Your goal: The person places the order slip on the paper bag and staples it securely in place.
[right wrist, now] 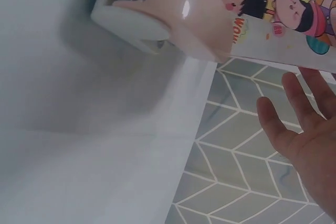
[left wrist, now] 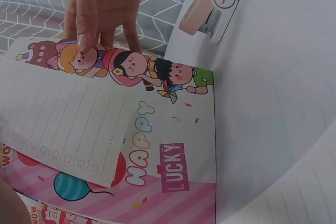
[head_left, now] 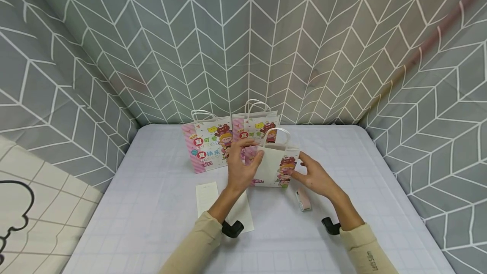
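A small paper gift bag [head_left: 288, 168] with cartoon figures and white handles stands upright between the hands. A lined checklist sheet [left wrist: 68, 124] lies against its printed front, covering part of the "HAPPY LUCKY" print. At the upper left, my left hand [head_left: 241, 168] holds the bag and sheet, thumb in front. My right hand [head_left: 316, 176] grips the opposite side edge, its thumb on the printed figures and its fingers at the side and behind, partly hidden. Just in front of the bag's right corner, a pink and white stapler [head_left: 303, 200] rests on the table, touched by neither hand.
Two similar gift bags stand behind, one at left [head_left: 207, 147] and one at centre [head_left: 253, 124]. Pale paper sheets [head_left: 207, 193] lie on the white table [head_left: 152, 206] near the left forearm. A grey patterned curtain [head_left: 236, 45] hangs behind the table.
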A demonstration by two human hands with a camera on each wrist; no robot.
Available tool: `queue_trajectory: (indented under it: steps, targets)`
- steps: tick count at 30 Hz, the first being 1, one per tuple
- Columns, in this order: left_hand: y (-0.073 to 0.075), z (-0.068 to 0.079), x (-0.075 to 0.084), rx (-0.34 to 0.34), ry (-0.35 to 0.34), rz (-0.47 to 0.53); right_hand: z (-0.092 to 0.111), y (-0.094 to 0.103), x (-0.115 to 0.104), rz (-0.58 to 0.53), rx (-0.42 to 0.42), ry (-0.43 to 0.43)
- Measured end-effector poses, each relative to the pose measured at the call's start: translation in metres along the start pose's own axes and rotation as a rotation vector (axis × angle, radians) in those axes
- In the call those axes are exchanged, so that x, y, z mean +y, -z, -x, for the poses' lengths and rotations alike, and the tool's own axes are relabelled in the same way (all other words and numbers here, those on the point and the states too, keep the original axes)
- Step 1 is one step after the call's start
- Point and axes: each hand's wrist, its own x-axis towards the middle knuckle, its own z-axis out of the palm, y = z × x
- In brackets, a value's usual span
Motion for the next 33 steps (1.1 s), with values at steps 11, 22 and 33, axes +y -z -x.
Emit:
queue_trajectory:
  steps: [11, 22, 33]
  targets:
    - [-0.005, -0.002, 0.003, 0.014, -0.002, -0.034, 0.000, -0.001, -0.022, -0.016, 0.064, 0.022]
    - [-0.004, -0.002, 0.002, -0.042, 0.008, -0.088, -0.004, -0.006, -0.044, -0.006, 0.287, 0.128]
    - [-0.003, -0.003, 0.003, -0.038, 0.012, -0.108, -0.011, -0.013, -0.050, -0.002, 0.380, 0.129]
